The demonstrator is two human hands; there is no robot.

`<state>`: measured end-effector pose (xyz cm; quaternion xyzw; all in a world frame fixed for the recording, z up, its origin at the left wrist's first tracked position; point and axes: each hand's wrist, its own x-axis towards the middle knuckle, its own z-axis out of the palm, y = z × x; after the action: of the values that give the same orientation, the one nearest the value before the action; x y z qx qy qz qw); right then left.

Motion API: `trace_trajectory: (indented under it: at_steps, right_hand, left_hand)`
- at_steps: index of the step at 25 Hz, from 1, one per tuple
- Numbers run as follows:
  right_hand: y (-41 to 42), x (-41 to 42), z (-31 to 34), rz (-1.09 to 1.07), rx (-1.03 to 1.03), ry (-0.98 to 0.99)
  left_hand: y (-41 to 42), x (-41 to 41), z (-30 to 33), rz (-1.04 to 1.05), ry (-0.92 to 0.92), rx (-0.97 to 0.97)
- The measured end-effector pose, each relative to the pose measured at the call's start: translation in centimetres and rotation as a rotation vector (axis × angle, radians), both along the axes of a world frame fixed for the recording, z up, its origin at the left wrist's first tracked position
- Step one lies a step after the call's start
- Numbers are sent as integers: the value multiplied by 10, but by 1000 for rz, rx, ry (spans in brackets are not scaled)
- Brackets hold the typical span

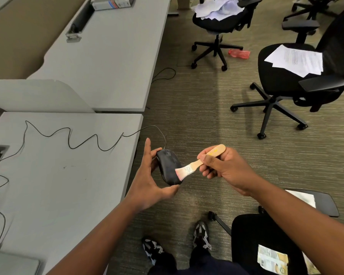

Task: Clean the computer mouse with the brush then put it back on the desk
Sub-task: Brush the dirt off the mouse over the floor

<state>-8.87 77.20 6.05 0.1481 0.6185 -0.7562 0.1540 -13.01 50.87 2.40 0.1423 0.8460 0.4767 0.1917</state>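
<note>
**Brushing under way, mouse held clear of the desk**

Head view: the mouse [168, 167] is the landmark here. It is off the desk [72, 175], held in the air just beyond the desk's near right edge, over the carpet. The left hand [149, 179] holds it from the desk side: the thumb curls under its near end, the fingers wrap behind its far side, and the forefinger sticks up straight past its far end. The mouse is tilted so its top faces away from the desk, toward the brush [199, 163]. Its cable [83, 139] runs from its far end back over the desk edge and lies in loose waves across the desktop.

On the side of the mouse away from the desk, the right hand [222, 167] grips the brush's pale wooden handle, fingers curled round it and thumb pressed along it. The pinkish bristles touch the mouse's near flank.

Judging by this, the cleaning step is in hand and the return is not yet done. How much of the shell is already clean cannot be told. The next move likely calls for turning the mouse in the left hand so the bristles reach its other faces, then carrying it back over the desk edge and setting it down beside the cable, with enough slack that the wire does not drag.
</note>
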Motion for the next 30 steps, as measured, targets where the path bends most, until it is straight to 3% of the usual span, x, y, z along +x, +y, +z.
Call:
trace_trajectory:
  at_steps: [5,10,20,27,30]
  right_hand:
    - [7,0,-6,-59,68,30]
    - [-6,6,6,19,-105,89]
    - [8,6,19,382,226,220]
    - [19,4,12,439,399,221]
    - [22,4,8,316,432,202]
  left_hand:
    - [-1,0,0,-15,-21,-20]
    - [0,1,1,-27,-31,-30]
    - [-1,1,5,-11,4,-43]
    - [0,1,4,12,-21,-14]
    - [1,1,4,-1,-20,-13]
